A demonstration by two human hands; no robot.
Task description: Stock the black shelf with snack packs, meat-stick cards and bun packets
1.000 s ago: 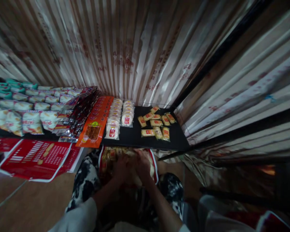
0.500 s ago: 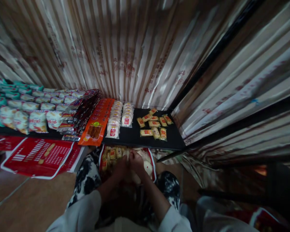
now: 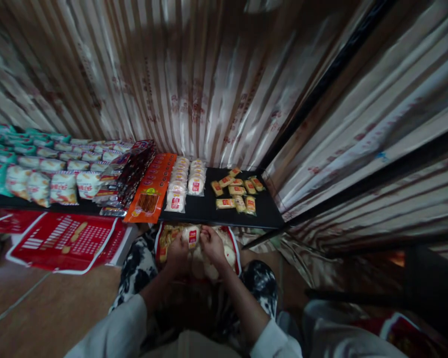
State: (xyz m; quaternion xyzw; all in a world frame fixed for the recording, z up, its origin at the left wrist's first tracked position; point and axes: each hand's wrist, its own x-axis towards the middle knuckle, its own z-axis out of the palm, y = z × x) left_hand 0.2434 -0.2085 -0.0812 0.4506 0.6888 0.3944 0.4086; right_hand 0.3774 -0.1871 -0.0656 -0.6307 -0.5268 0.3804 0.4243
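Observation:
Between my two hands is a round white cake in a clear wrapper, its red label facing up. My left hand is closed on its left side, and the fingers of my right hand pinch the wrapper's right edge. Both hands are above an open red bag with a white rim between my knees. Inside the bag, small yellow-wrapped snack bars lie at the left and round white packs at the right.
A black table stands ahead, bearing two rows of white cakes, scattered snack bars, an orange packet, dark packets and several bread packs. Red printed bags hang at the left. Striped curtain lies behind.
The wrapped white cake has been turned so its red label shows. My hands have moved a little apart, the left one shifting left. The view has shifted slightly.

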